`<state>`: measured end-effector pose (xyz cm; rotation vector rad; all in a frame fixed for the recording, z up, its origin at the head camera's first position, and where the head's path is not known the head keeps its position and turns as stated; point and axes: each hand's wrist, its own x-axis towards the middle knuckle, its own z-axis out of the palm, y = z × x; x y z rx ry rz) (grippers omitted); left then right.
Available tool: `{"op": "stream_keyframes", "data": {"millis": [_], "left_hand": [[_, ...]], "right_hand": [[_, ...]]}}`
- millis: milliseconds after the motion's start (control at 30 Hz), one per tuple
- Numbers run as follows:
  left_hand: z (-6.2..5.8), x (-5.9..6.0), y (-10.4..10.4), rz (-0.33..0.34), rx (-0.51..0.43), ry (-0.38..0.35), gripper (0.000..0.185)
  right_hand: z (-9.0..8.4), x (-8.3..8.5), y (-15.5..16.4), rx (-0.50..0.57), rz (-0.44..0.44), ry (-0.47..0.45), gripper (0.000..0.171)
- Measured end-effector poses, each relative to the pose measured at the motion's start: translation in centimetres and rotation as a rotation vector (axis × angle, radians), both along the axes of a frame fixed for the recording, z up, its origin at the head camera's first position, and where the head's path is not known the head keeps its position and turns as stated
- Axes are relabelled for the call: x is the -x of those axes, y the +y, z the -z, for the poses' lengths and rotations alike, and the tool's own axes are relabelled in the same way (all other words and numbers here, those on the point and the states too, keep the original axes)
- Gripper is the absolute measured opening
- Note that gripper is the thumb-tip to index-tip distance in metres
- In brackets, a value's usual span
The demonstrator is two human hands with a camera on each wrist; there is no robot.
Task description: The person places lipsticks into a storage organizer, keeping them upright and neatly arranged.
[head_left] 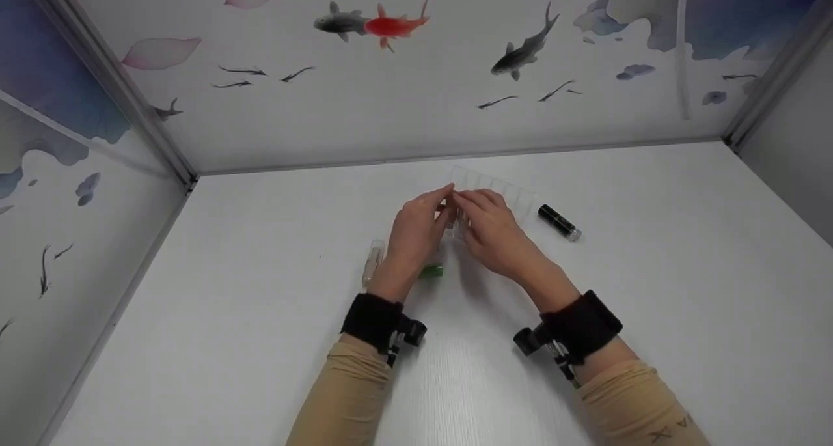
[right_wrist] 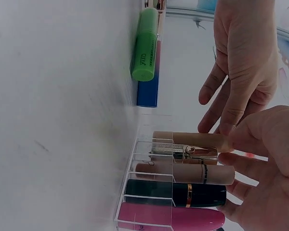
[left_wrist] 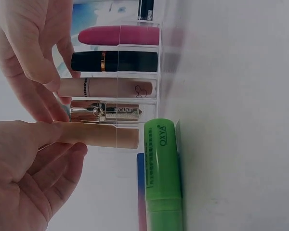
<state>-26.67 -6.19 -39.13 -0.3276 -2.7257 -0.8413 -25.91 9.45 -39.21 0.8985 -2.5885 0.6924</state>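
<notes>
A row of lipstick tubes stands in a clear divided organizer [head_left: 520,198]: pink [left_wrist: 118,35], black with a gold band [left_wrist: 130,61], pale pink [left_wrist: 120,88], metallic gold [left_wrist: 125,113] and tan [right_wrist: 197,139]. In the left wrist view my left hand [left_wrist: 19,173] pinches the top of the tan lipstick tube between thumb and fingers. My right hand [right_wrist: 274,149] is close beside it, thumb in front of the tube tops and fingers behind them. Both hands' fingertips nearly meet in the head view, where they hide most of the tubes.
A bright green OXYA tube [left_wrist: 163,163] and a blue-and-red box [right_wrist: 149,89] lie near the organizer's left end. One black tube with a clear end [head_left: 559,223] lies to its right. Near my left wrist is a clear tube [head_left: 373,262]. Printed panels [head_left: 442,107] wall the white table.
</notes>
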Motion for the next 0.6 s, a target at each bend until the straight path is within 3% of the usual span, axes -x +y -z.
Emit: {"op": "stream_keyframes", "data": {"millis": [233, 600], "left_hand": [[0.11, -0.02, -0.05, 0.014, -0.007, -0.030, 0.043], [0.24, -0.25, -0.09, 0.046, 0.021, -0.017, 0.042]], "right_hand": [[0.07, -0.05, 0.03, -0.014, 0.004, -0.029, 0.046], [0.35, 0.03, 0.08, -0.044, 0.011, -0.054, 0.049]]}}
